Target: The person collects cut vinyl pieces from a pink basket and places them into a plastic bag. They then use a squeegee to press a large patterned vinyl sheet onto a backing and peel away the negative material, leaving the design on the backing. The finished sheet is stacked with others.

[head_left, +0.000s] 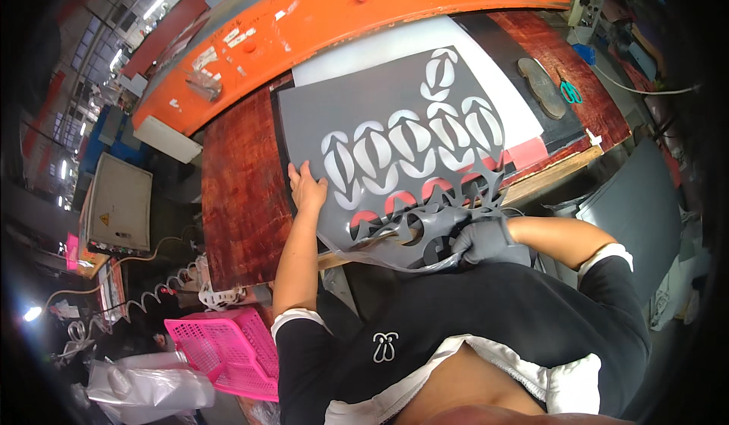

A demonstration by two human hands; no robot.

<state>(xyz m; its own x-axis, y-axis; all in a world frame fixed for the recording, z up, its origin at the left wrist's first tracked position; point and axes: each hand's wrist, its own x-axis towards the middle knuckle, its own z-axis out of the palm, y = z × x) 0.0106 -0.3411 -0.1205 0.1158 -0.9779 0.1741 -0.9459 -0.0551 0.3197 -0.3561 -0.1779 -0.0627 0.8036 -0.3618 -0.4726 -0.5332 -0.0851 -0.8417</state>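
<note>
Left of our left hand (307, 190), the red board (243, 190) gives us a low, bare stretch to pass over. Ahead of both hands, the orange beam (311, 23) bars the way; whether a hand fits beneath it, we cannot tell. Between our hands, the sheet (304, 121) has a raised, perforated near edge obstructing a low crossing. Our right hand (482, 244) has our torso (486, 303) close behind it. Ahead and right of that hand, the white slab (509, 99) offers flat passage, with the sole (541, 89) and scissors (569, 91) as obstacles farther right.
</note>
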